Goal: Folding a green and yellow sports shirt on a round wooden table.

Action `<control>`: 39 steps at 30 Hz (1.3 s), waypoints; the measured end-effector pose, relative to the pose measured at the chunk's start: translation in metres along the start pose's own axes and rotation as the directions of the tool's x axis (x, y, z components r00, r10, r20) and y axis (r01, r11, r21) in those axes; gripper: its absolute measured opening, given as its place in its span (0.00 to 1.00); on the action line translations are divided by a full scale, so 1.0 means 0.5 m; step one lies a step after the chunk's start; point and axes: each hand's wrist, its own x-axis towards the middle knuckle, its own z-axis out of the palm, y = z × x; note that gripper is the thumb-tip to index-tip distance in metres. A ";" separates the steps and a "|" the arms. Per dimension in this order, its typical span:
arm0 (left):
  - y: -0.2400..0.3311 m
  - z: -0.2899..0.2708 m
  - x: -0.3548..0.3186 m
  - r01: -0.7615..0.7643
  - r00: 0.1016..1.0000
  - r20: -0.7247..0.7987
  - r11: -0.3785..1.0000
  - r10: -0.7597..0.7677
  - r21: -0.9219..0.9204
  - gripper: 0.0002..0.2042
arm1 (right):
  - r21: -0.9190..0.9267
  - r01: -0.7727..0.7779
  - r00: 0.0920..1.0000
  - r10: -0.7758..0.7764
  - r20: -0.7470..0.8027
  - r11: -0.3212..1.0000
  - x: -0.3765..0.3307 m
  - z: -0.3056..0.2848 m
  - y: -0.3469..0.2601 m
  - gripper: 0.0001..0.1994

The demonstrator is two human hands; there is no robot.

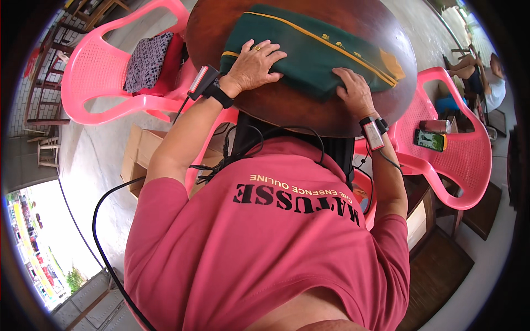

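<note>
A dark green cloth [298,52] with yellow trim and small yellow lettering lies folded into a long strip on a round brown wooden table [381,22]. A yellow patch shows at its right end. My left hand [255,65] rests on the cloth's left part, fingers spread and a ring on one of them. At the near edge towards the right, my right hand [355,92] touches the cloth with its fingers stretched out and slightly bent. Neither hand grips the fabric. Each wrist carries a strapped-on device with a cable.
Pink plastic chairs stand left [94,71] and right [469,149]. The left one bears a patterned cloth [148,62]; a phone [429,140] and a reddish cylinder [435,126] lie on the right one. Black cables [221,165] hang near a cardboard box [138,151]. A person [493,88] sits far right.
</note>
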 end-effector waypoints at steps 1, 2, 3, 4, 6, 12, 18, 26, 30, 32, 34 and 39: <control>0.000 0.002 0.000 -0.003 1.000 0.003 1.000 0.003 0.005 0.28 | 0.001 0.005 1.000 -0.005 0.006 1.000 0.003 -0.001 0.005 0.21; -0.001 0.004 0.001 0.003 1.000 0.003 1.000 -0.003 0.002 0.28 | 0.014 -0.023 1.000 0.023 0.004 1.000 0.010 -0.003 0.012 0.19; -0.001 0.001 0.002 -0.013 1.000 -0.021 1.000 0.014 0.022 0.27 | 0.028 -0.052 0.999 0.052 0.002 0.998 0.018 -0.006 0.012 0.18; 0.000 -0.002 0.003 -0.030 0.998 -0.045 0.999 0.032 0.041 0.26 | 0.065 -0.059 0.998 0.060 -0.016 0.996 0.024 -0.011 0.011 0.16; 0.010 -0.009 0.004 -0.010 1.000 -0.029 0.999 0.011 0.050 0.26 | 0.096 -0.080 0.997 0.080 0.009 0.992 0.036 -0.020 0.013 0.16; 0.064 -0.017 0.032 0.123 0.989 0.070 0.986 -0.132 0.114 0.23 | 0.151 -0.118 0.993 0.116 0.017 0.982 0.059 -0.023 0.037 0.17; 0.058 -0.012 0.039 0.209 0.978 0.018 0.977 -0.210 0.028 0.17 | 0.029 -0.014 0.999 0.015 -0.033 0.999 0.038 -0.014 -0.002 0.23; 0.066 -0.051 0.088 0.357 0.924 0.184 0.927 -0.334 -0.113 0.19 | -0.056 -0.122 0.978 0.110 -0.180 0.991 0.091 -0.046 0.012 0.13; 0.059 -0.103 0.112 0.402 0.913 0.187 0.880 -0.363 -0.252 0.23 | -0.153 -0.059 0.981 0.029 -0.193 0.986 0.175 -0.136 -0.001 0.11; 0.054 -0.125 0.121 0.424 0.906 0.169 0.819 -0.388 -0.387 0.26 | -0.217 0.029 0.974 -0.076 -0.213 0.976 0.214 -0.193 -0.013 0.10; 0.047 -0.139 0.117 0.423 0.900 0.072 0.819 -0.431 -0.388 0.26 | -0.267 0.079 0.975 -0.131 -0.180 0.960 0.257 -0.245 -0.037 0.11; 0.045 -0.145 0.132 0.366 0.893 -0.036 0.772 -0.448 -0.520 0.26 | -0.392 0.198 0.968 -0.241 -0.064 0.898 0.325 -0.401 -0.103 0.12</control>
